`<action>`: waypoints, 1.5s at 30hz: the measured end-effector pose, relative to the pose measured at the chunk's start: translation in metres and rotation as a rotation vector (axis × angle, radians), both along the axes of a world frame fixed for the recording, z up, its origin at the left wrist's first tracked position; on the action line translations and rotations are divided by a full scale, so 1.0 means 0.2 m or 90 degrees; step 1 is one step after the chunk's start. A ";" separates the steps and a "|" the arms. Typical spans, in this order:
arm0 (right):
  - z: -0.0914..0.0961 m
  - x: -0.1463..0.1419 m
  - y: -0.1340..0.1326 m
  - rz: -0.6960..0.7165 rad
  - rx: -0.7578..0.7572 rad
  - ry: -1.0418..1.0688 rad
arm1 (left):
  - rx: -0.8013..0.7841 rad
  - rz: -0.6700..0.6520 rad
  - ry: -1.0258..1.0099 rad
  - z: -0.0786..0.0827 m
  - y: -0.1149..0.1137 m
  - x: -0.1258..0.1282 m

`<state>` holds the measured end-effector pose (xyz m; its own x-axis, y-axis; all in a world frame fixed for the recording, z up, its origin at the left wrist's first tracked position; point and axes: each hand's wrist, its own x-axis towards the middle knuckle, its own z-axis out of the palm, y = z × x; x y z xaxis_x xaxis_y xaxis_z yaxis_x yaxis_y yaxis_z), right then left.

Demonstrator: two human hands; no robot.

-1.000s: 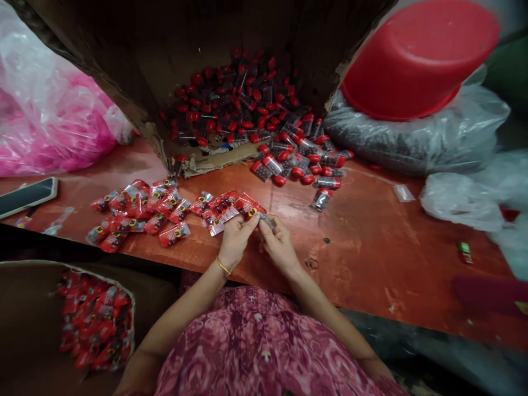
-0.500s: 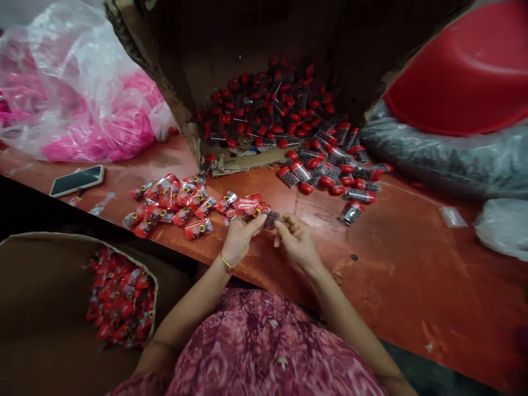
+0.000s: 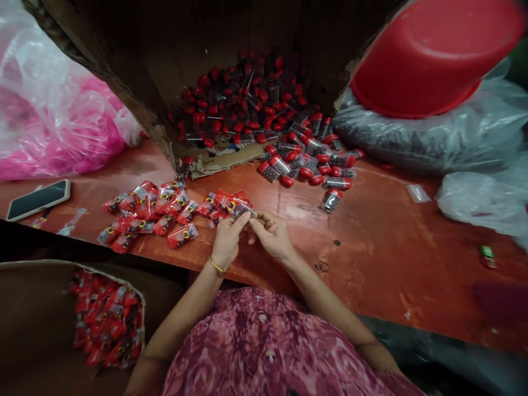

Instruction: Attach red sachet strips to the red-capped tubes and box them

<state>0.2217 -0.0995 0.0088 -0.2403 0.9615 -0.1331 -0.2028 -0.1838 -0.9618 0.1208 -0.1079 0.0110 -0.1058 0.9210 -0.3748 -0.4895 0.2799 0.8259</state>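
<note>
My left hand [image 3: 227,237] and my right hand [image 3: 270,234] meet at the near edge of a reddish table [image 3: 371,242]. Both pinch one small red-printed packet [image 3: 241,209] with a dark vial inside it. The fingers of each hand are closed on it. A gold bangle sits on my left wrist. Just left of my hands lies a spread of filled red packets [image 3: 152,214]. Beyond my hands is a heap of red-capped vials [image 3: 305,159] spilling from a tipped cardboard box [image 3: 198,159].
A phone [image 3: 38,199] lies at the table's left end. Pink plastic bags [image 3: 53,121] fill the far left. A red basin [image 3: 429,55] rests upside down on grey bags [image 3: 421,137] at the right. A box of packed red packets [image 3: 105,319] stands below left.
The camera swung left and back. My hands stayed together at the table edge, working the same packet; the vial between them has gone further into the red packet.
</note>
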 end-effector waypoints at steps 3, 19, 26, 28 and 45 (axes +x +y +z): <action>0.00 0.02 0.02 0.038 0.013 0.005 | -0.002 -0.042 -0.002 0.01 0.00 -0.02; -0.02 -0.01 -0.02 -0.009 0.004 0.040 | 0.024 0.018 0.035 0.03 0.00 0.03; -0.03 -0.08 0.09 -0.047 0.183 -0.240 | -0.054 -0.021 -0.032 0.09 0.03 -0.14; -0.03 0.02 0.14 -0.120 0.285 -0.442 | -0.104 0.058 -0.032 0.12 0.07 -0.28; -0.26 0.43 0.18 -0.180 0.309 -0.928 | 0.148 -0.189 0.968 -0.08 0.24 -0.15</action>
<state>0.3068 -0.0639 -0.0430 0.0041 0.9699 0.2435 0.9493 0.0728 -0.3058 0.0899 -0.0596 -0.0048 -0.0495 0.9971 0.0584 0.8588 0.0126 0.5122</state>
